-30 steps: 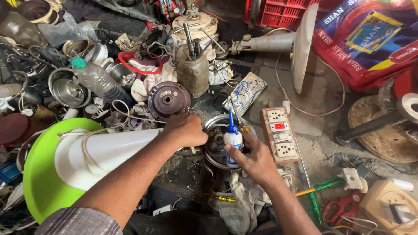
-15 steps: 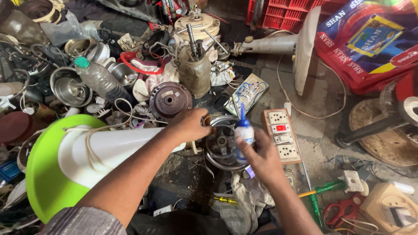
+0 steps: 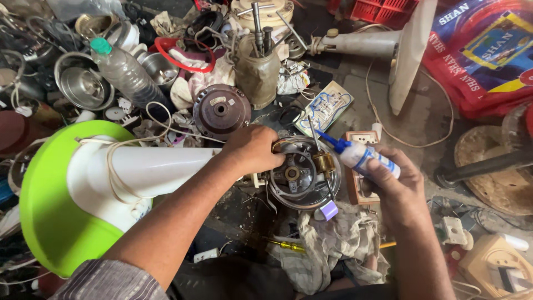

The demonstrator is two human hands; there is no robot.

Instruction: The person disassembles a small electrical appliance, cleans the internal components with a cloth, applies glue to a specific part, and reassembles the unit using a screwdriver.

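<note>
My right hand is wrapped around a small white squeeze bottle with a blue nozzle, fingers closed on its body, tip angled down-left toward the round grey metal motor housing. Nozzle tip sits just above the housing's upper right edge, near the brass-coloured coil part. My left hand grips the housing's left rim, fingers curled over the edge, thumb side hidden.

Housing lies flat on the dirty floor, centre hub facing up. It sits at the end of the white conical fan stand with the lime-green round base, which lies on its side under my left forearm. Dirty grey rag just below the housing, yellow-handled screwdriver beside it. Brown ribbed motor disc just above my left hand. White socket strip partly behind the bottle. Clear plastic bottle with a green cap farther up-left.
</note>
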